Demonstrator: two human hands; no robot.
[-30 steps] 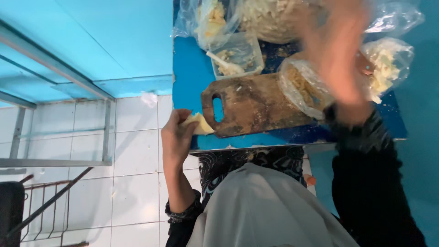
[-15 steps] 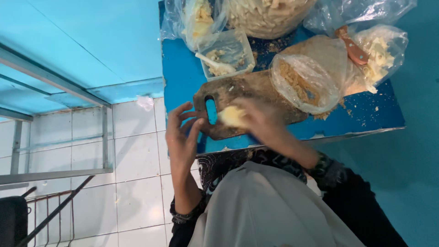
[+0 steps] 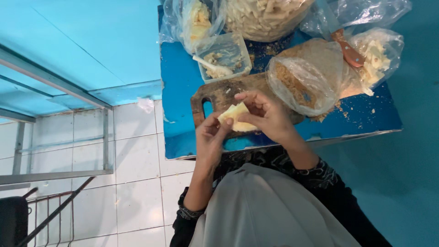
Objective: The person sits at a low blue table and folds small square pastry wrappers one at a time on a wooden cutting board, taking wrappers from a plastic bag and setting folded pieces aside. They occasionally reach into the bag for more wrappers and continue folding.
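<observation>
Both hands meet over the near edge of a blue table (image 3: 183,91), and between them they hold 1 pale yellow, thin folded piece of dough (image 3: 235,118). The left hand (image 3: 211,139) comes up from below, its fingers curled and its thumb pressed on the left corner of the dough piece. The right hand (image 3: 269,116) comes from the right side, its fingers bent narrowly around the upper and right edges of the same piece, so both hands are closed on it and touching it. The dough piece is in the air just above a dark, worn wooden cutting board (image 3: 224,93) with a handle hole, which lies on the table. Behind the board stands a small clear plastic container (image 3: 224,57) with a white spoon (image 3: 206,65) and some pale filling inside. To the right of the board lies a clear plastic bag (image 3: 304,80) with brown crumbs in it, touching the board. Farther right is another plastic bag with pale yellow strips (image 3: 377,57), and a knife with a brown handle (image 3: 347,48) rests between these 2 bags. At the far edge of the table there is a large bag of pale sticks (image 3: 265,16) and a smaller bag with yellowish pieces (image 3: 194,20). On the left side, white floor tiles (image 3: 137,155) and a metal frame (image 3: 55,169) are visible.
</observation>
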